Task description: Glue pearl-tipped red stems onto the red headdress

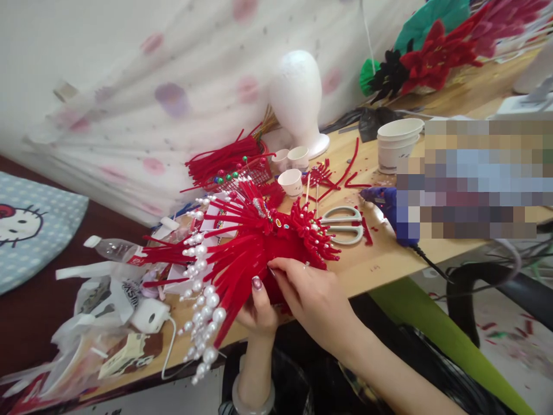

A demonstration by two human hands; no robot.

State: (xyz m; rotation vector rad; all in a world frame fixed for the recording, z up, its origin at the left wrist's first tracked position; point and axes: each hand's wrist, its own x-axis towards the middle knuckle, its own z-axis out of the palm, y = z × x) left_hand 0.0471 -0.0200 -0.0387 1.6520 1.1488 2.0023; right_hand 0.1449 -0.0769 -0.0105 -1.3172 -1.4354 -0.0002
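A red fuzzy headpiece with fanned strips tipped in white pearl beads is held up over the table edge. My left hand grips it from below, the thumb lying on its red surface and the other fingers mostly hidden behind. My right hand presses pinched fingertips against the middle of the headpiece; whether something small is between them I cannot make out. Small coloured gems and a cluster of red loops with pearls decorate its upper side.
Scissors and a blue glue gun lie to the right. Paper cups, a basket of red stems and a white foam head stand behind. A plastic bottle and charger are left.
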